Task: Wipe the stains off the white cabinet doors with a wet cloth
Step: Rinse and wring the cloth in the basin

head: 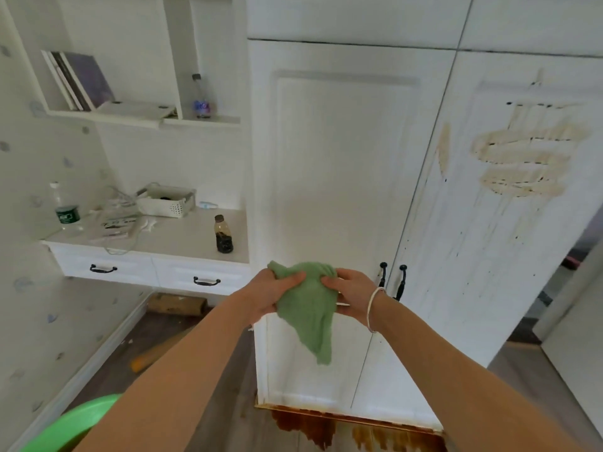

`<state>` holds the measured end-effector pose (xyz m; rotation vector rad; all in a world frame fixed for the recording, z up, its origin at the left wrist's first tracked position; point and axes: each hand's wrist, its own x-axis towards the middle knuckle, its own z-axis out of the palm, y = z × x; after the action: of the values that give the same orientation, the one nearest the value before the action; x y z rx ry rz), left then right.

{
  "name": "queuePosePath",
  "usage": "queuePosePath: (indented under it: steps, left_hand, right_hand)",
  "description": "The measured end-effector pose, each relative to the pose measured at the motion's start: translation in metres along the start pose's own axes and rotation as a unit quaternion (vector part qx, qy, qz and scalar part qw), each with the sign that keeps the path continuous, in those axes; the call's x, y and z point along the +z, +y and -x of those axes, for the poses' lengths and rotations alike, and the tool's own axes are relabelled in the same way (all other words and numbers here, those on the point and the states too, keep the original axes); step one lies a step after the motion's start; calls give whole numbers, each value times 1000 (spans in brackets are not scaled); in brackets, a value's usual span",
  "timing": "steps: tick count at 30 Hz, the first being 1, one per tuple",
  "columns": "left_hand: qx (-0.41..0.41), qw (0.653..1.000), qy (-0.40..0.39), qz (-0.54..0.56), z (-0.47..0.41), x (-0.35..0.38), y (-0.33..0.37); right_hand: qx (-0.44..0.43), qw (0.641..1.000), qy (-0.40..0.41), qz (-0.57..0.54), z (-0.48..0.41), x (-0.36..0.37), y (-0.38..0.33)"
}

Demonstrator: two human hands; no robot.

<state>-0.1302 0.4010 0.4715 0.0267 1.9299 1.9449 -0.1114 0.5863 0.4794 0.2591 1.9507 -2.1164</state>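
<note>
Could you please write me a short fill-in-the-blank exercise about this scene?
The left hand and right hand both grip a ____ cloth.
The tan stains sit on the ____ cabinet door.
The right wrist wears a white ____.
Missing words: green; right; bracelet.

Green basin [70, 425] getting chopped by lower left corner, only curved rim showing. Green cloth [306, 311] hiding fingers of left hand [269, 296] and right hand [352, 293] behind it, just thumbs peeking out front. Stained door [509, 256] running off right edge. Brown spill [313, 429] getting clipped by bottom edge. Shelf bottle [202, 102] label blurring out, unreadable. Books [81, 79] upper left smearing too, no titles. Basket [163, 208] contents looking too small to tell.
</note>
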Motion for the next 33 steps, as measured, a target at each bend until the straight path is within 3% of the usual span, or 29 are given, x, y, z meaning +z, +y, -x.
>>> queuePosePath:
  steps: [2,4,8,10,15,18,22,25,27,31,33]
  left_hand:
    - [1,997,76,-32,-5,11,6]
    - [-3,996,90,-27,-9,18,14]
    - [-52,997,-64,10,-8,17,30]
    - [-53,994,-95,21,-11,13,35]
    - [11,1000,8,2,-17,5,51]
    - [5,998,62,-29,-16,-6,61]
    - [-42,986,137,-81,-21,-13,67]
    - [-61,994,93,-21,-24,-21,67]
    - [-40,998,47,18,-22,-25,67]
    - [39,997,18,-63,-24,-29,71]
    - [66,992,6,-109,-27,-26,73]
  right_hand:
    - [-5,1000,17,1,-1,-8,-2]
    - [-13,999,21,-34,-3,-10,-7]
    - [-21,994,26,-106,-5,-11,-16]
    - [-14,993,4,-120,-6,-13,-19]
    - [12,991,-29,-130,-14,-7,-35]
    - [20,993,-23,-111,-19,7,-45]
    - [-8,998,60,11,-26,31,-54]
    - [-80,958,148,234,-32,37,-56]
    - [-96,943,164,273,-31,32,-56]
    - [-32,997,64,7,-19,19,-55]
    - [-56,998,35,-12,-17,12,-52]
